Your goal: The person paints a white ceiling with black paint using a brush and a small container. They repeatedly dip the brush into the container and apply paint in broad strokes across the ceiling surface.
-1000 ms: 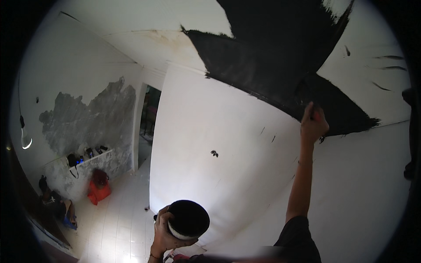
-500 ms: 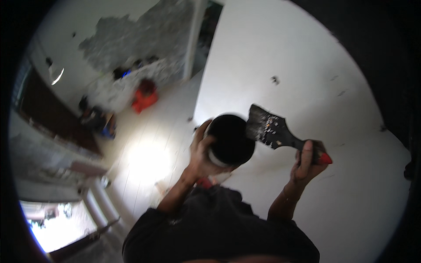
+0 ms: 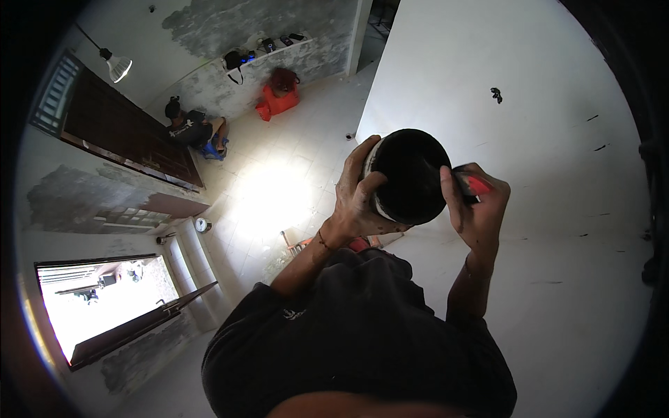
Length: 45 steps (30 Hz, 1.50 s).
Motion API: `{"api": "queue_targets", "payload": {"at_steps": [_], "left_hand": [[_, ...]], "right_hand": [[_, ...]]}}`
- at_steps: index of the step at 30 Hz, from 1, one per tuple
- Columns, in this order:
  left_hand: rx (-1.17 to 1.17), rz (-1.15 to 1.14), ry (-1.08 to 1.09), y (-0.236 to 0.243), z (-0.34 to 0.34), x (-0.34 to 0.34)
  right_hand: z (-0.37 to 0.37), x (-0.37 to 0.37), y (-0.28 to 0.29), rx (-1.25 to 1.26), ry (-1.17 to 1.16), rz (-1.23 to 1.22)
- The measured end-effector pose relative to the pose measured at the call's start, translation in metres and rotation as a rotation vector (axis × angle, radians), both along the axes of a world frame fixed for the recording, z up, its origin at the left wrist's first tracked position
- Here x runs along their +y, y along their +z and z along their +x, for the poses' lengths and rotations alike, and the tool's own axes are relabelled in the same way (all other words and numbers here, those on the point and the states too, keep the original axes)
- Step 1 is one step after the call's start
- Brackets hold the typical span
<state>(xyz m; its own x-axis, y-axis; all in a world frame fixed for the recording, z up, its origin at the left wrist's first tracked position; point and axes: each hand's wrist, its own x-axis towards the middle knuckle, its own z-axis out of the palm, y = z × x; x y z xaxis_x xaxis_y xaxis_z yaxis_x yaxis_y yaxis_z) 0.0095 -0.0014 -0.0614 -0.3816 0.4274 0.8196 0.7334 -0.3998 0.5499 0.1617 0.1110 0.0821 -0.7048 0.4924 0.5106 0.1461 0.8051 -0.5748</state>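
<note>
My left hand (image 3: 352, 207) is wrapped round the side of a round paint pot (image 3: 403, 209), pale outside and dark inside. The pot's mouth faces up toward me, and its depths are too dark to make out. In my right hand (image 3: 484, 217) is a wide paintbrush (image 3: 465, 182) with a red tip on its dark handle. The fingers pinch it at the pot's right rim. Its head is lost from sight in the dark mouth of the pot.
A large white wall (image 3: 446, 76) with dark marks rises right beside me. Below at the left, a person (image 3: 191, 131) sits low by a dark door (image 3: 125, 129). A red bag (image 3: 279, 103) lies near a small shelf. A lit bulb (image 3: 118, 67) hangs at upper left.
My right hand has brought the brush left, and its head has gone from beside the pot into the mouth. Pot and left hand now sit higher and further right in view.
</note>
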Motion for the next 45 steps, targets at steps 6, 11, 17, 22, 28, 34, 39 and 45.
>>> {"api": "queue_targets", "payload": {"at_steps": [6,11,17,22,28,34,39,45], "left_hand": [[0.023,-0.032,-0.014,0.001,0.001,-0.005],[0.013,-0.030,0.007,0.004,0.001,-0.006],[-0.028,-0.022,0.028,0.012,0.000,0.000],[-0.007,-0.048,0.045,0.018,-0.001,-0.001],[-0.003,-0.056,0.072,0.020,-0.001,-0.001],[-0.014,-0.056,0.075,0.020,0.000,-0.002],[-0.020,-0.054,0.064,0.015,0.001,-0.008],[0.019,-0.021,0.047,0.014,0.001,-0.011]], "right_hand": [[-0.009,0.008,-0.002,-0.073,0.042,0.000],[0.000,0.013,0.005,0.110,-0.014,-0.171],[0.019,0.018,0.013,0.425,-0.284,-0.559],[0.030,0.026,0.005,0.621,-0.302,-0.797],[0.053,0.042,-0.022,0.775,-0.153,-0.960],[0.054,0.045,-0.025,0.909,-0.014,-1.123],[0.035,0.016,0.008,0.469,-0.218,-0.630],[-0.011,0.003,0.019,-0.047,0.074,-0.017]]}}
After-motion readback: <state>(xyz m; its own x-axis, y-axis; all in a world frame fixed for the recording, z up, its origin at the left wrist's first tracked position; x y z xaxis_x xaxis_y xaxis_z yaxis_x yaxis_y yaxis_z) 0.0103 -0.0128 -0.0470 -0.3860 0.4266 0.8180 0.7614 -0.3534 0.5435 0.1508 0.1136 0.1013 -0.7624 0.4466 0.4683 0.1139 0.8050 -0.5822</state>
